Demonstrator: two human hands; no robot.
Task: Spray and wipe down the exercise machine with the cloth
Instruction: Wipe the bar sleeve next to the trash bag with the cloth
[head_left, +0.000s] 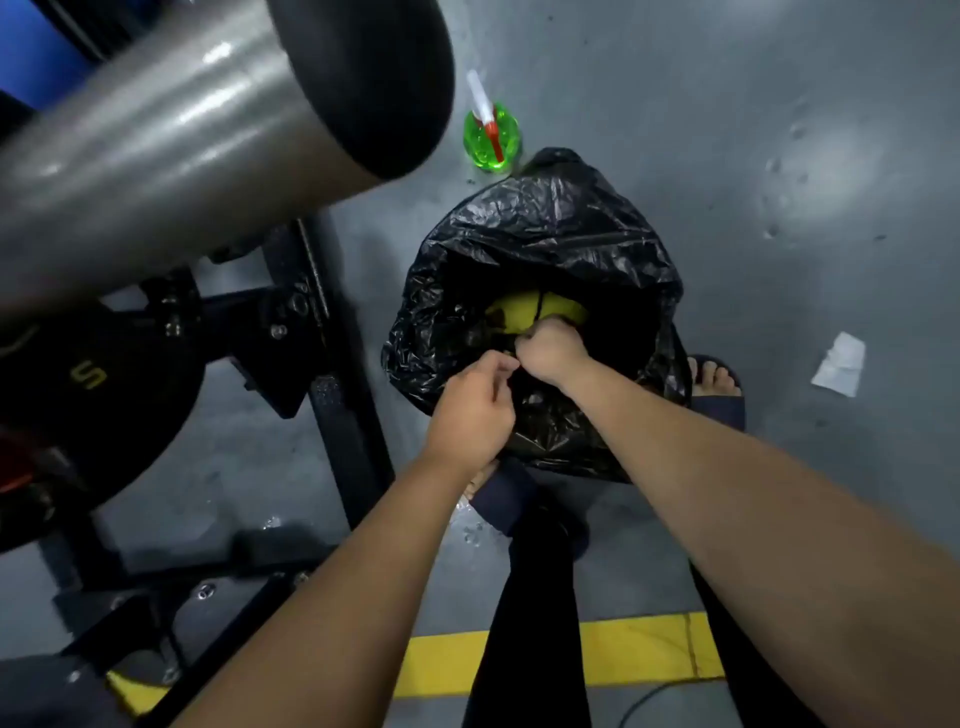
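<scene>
I stood over the black bag (545, 234) on the floor (727, 130). My left hand (470, 415) pinched the near rim of the bag, I think to keep its mouth open. My right hand (550, 351) was inside the mouth, clenched in a tight fist. It seemed to grip a dark fold of the bag, right against the yellow cloth (519, 306). I could not tell if it held the cloth too. The cloth lay down inside the bag, so I think I was getting it out to wipe with.

The spray bottle (491, 135) stood on the floor just past the far side of the bag, close enough to grab next. The exercise machine (322, 364) was to the left of the bag, with its grey tube (182, 130) up high and a round weight plate (88, 389) lower down. A scrap of white paper (839, 364) lay well to the right of the bag.

I counted two hands, one bag, one cloth, one spray bottle, one paper scrap and one weight plate.
</scene>
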